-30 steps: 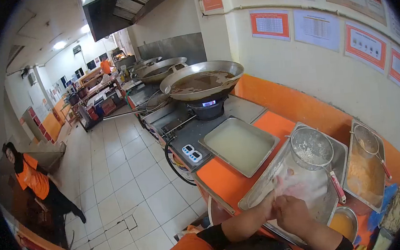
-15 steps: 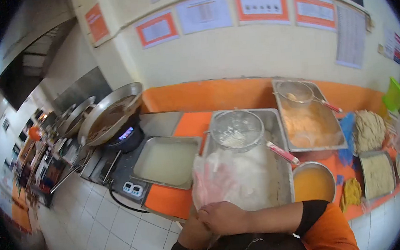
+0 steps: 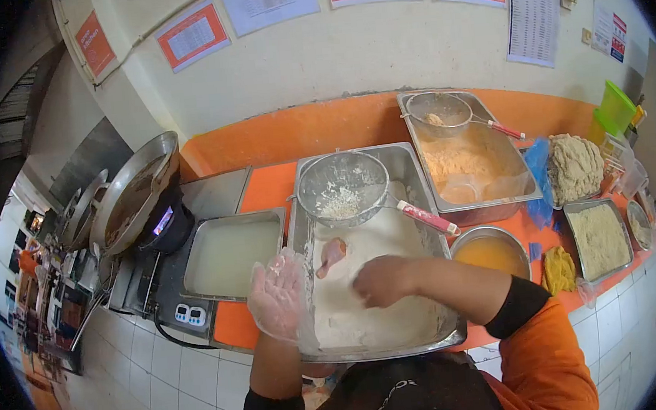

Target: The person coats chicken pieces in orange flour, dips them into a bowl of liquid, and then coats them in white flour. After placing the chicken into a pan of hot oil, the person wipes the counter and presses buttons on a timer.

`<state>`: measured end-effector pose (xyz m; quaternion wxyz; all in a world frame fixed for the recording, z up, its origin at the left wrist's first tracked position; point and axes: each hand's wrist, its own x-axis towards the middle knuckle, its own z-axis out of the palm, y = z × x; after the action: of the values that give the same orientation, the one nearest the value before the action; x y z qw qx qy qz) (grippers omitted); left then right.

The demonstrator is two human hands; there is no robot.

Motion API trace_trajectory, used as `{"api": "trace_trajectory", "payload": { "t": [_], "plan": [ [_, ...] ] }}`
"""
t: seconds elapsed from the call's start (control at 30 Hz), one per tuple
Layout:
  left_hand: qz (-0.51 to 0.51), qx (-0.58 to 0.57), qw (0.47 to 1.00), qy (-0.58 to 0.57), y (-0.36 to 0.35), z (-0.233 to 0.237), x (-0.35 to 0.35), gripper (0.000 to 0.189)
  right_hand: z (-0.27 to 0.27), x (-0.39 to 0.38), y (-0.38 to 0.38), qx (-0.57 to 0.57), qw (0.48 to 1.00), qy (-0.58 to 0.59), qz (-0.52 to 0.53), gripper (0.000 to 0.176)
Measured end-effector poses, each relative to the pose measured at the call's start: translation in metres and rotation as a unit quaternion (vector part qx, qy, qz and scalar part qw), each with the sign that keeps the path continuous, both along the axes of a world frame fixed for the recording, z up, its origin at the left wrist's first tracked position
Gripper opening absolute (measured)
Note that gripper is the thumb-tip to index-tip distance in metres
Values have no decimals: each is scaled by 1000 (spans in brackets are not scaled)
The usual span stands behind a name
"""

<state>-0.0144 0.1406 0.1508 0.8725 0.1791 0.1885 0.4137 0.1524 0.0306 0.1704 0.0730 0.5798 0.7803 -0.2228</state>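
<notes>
Drumstick, raw and pinkish, lies on the white flour in the left half of the flour tray, between our two hands. Well to the left of that tray we have a wok of brown oil; nearer the tray sits a double timer, and just beside the tray's left side a shallow pan of cloudy pale liquid. Our left hand, in a clear plastic glove dusted white, is turned palm up at the tray's left edge, its fingers released and loosely bent. A sieve with floury clumps sits across the tray's far left part. Our right hand is down at the flour in the tray's middle, fingers curled under; their tips are hidden, so we cannot tell whether they grasp anything. Beyond the tray's far right corner we see a deep pan of orange-tinted breading; just beside the tray's right side, a bowl of orange liquid; farther right of the tray, a blue plastic bag.
</notes>
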Motion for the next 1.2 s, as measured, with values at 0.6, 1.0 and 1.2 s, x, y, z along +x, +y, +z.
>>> {"api": "trace_trajectory", "payload": {
  "t": [0.6, 1.0, 1.2],
  "plan": [
    [-292, 386, 702, 523, -71, -1, -6, 36, 9, 11, -26, 138, 922, 139, -334, 26],
    [-184, 564, 605, 530, -49, -11, 4, 29, 1, 19, -47, 194, 937, 86, -276, 15],
    [-112, 818, 298, 479, -56, -25, 11, 19, -26, -23, -68, 318, 894, 259, -181, 11]
  ]
}}
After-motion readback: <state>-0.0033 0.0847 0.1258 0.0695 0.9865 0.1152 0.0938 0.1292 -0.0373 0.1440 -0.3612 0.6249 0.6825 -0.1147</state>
